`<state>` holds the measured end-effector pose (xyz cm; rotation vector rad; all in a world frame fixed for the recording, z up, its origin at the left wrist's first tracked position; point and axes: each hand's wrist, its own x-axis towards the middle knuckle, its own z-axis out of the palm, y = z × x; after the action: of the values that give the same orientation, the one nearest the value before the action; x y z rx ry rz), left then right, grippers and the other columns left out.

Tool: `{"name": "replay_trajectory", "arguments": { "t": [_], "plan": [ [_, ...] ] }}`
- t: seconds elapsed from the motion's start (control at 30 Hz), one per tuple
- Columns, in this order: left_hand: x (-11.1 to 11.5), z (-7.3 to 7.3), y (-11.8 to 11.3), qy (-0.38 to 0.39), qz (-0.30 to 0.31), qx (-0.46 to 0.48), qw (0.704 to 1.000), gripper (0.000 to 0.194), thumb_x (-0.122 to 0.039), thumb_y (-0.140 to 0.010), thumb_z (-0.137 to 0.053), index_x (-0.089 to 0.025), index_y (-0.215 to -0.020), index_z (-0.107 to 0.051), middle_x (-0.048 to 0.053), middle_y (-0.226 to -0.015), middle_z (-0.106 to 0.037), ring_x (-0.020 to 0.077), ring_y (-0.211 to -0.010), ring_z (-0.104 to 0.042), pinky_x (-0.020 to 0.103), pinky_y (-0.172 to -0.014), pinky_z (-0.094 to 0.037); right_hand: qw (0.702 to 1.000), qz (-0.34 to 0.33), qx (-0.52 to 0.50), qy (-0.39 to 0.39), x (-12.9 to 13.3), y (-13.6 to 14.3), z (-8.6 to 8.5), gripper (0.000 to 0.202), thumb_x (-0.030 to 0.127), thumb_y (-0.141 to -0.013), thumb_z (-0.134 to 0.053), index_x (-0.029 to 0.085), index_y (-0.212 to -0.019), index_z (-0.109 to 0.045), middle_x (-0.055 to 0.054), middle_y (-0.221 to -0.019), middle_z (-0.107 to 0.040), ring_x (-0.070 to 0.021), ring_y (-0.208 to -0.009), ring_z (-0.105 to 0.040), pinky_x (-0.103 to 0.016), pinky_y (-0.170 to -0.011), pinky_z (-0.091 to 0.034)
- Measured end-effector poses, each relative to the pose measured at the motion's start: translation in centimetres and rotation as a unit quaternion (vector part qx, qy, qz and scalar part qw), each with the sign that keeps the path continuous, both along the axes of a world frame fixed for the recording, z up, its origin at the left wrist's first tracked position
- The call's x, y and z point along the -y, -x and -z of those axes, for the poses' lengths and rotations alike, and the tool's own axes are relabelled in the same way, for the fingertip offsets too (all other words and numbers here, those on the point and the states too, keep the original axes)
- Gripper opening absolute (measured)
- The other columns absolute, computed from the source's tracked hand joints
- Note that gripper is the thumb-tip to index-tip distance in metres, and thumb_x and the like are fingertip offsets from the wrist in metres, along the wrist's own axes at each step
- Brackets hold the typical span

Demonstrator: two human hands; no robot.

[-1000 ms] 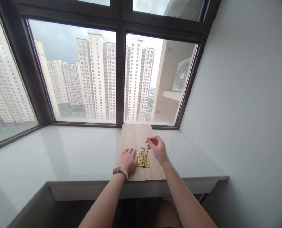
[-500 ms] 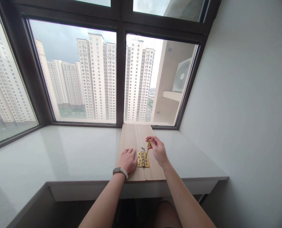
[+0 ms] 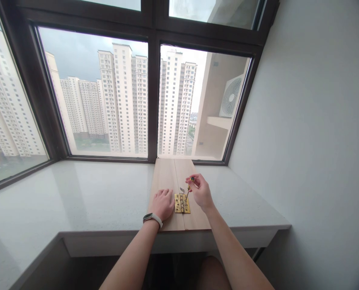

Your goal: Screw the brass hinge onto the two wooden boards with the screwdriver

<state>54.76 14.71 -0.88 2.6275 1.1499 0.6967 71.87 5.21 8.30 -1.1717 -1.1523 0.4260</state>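
At a pale counter [image 3: 106, 197] beneath a window, we see the right hand [image 3: 200, 192] pinching a slim screwdriver [image 3: 188, 187], its yellow-and-black handle partly hidden by the fingers. The shaft slants down to the right leaf of a brass-coloured hinge [image 3: 182, 206], though we cannot make out whether its tip sits in a screw. The hinge lies across the seam of two wooden boards [image 3: 165, 173], toward their near end. The left hand [image 3: 163, 204] rests flat on the left board just beside it, palm out of our sight. Beyond the hinge lie small screws [image 3: 182, 189], too tiny for us to count. Both forearms run off the bottom edge.
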Motion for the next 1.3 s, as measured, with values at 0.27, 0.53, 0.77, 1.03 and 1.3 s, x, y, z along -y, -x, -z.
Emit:
{"name": "replay_trajectory", "arguments": {
  "t": [0.27,0.53,0.77,1.03,1.3],
  "plan": [
    [1.0,-3.4,-0.2,0.031,0.03,0.205,0.978,0.042,-0.04,-0.106,-0.042,-0.022,-0.142,-0.057,0.012,-0.136,-0.065,0.0249,-0.129,-0.059,0.04,-0.113,-0.046,0.999,0.028,0.033,0.013,0.2,-0.4,1.1,0.045,0.061,-0.086,-0.075,0.022,-0.108,-0.07,-0.014,-0.116,-0.077,-0.0324,-0.111,-0.072,-0.043,-0.079,-0.064],
    [4.6,-9.1,-4.0,-0.014,0.181,0.316,0.931,0.036,-0.028,-0.099,-0.063,-0.029,-0.135,-0.063,0.008,-0.126,-0.067,0.0252,-0.119,-0.063,0.043,-0.103,-0.053,0.997,0.027,0.074,-0.011,0.3,-1.2,1.9,0.034,0.049,-0.09,-0.072,0.02,-0.107,-0.074,-0.011,-0.104,-0.079,-0.0288,-0.098,-0.075,-0.038,-0.078,-0.061],
    [4.4,-9.7,-5.3,0.012,0.157,0.333,0.929,0.024,-0.018,-0.094,-0.065,-0.027,-0.116,-0.068,0.005,-0.107,-0.07,0.0201,-0.097,-0.069,0.035,-0.086,-0.059,0.977,0.068,0.196,0.047,0.3,-2.9,4.8,0.031,0.043,-0.089,-0.069,0.023,-0.112,-0.074,-0.008,-0.11,-0.077,-0.0263,-0.099,-0.071,-0.038,-0.082,-0.057],
    [3.5,-9.4,-5.1,0.031,0.176,0.354,0.918,0.022,-0.016,-0.095,-0.062,-0.025,-0.114,-0.067,0.004,-0.104,-0.07,0.0169,-0.092,-0.068,0.031,-0.082,-0.06,0.89,0.105,0.411,0.166,0.7,-3.6,9.3,0.046,0.054,-0.084,-0.076,0.023,-0.117,-0.072,-0.01,-0.116,-0.07,-0.031,-0.111,-0.061,-0.044,-0.1,-0.047],
    [3.5,-9.5,-4.9,0.057,0.182,0.357,0.915,0.025,-0.015,-0.098,-0.055,-0.026,-0.117,-0.067,0.005,-0.11,-0.072,0.0177,-0.097,-0.069,0.031,-0.083,-0.062,0.861,0.1,0.474,0.157,1.6,-2.1,8.7,0.059,0.073,-0.081,-0.071,0.024,-0.113,-0.068,-0.011,-0.117,-0.068,-0.0323,-0.112,-0.057,-0.042,-0.1,-0.044]
  ]
}}
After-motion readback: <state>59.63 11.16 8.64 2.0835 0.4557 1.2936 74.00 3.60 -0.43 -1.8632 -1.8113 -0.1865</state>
